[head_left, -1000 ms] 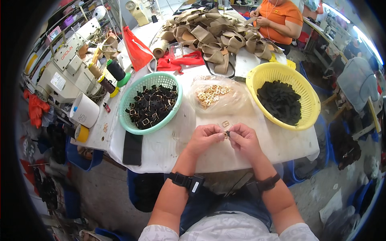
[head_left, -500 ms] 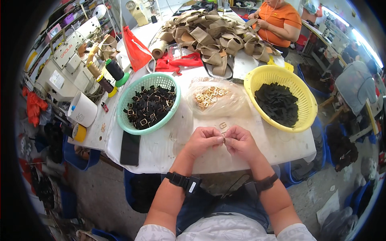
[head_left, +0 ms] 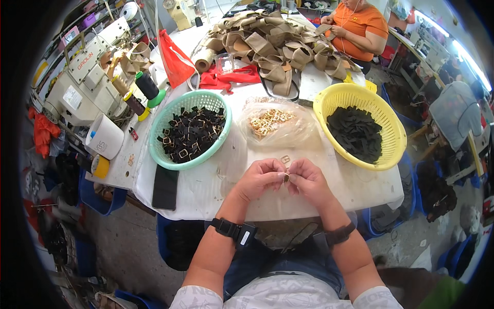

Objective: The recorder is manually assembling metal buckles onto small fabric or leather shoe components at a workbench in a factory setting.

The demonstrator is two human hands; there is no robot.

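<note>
My left hand and my right hand meet over the near part of the table, thumbs and fingertips pinched together on a small gold buckle. Fingers cover much of it; whether a dark strip runs through it I cannot tell. Just beyond my fingertips lies a loose gold buckle. Farther back, a clear plastic bag holds a heap of gold buckles. On its left, a mint-green basket contains black strips fitted with buckles. To the right, a yellow basket contains plain black strips.
A black phone lies by the green basket. Sewing machine, thread cones and a white bin stand left. Tan pieces and red cloth cover the table's far part. Beyond sits a person in orange.
The buckle has turned slightly between my fingertips and shows more. Both hands stay almost in place. A dark green shape has come in at the lower right.
</note>
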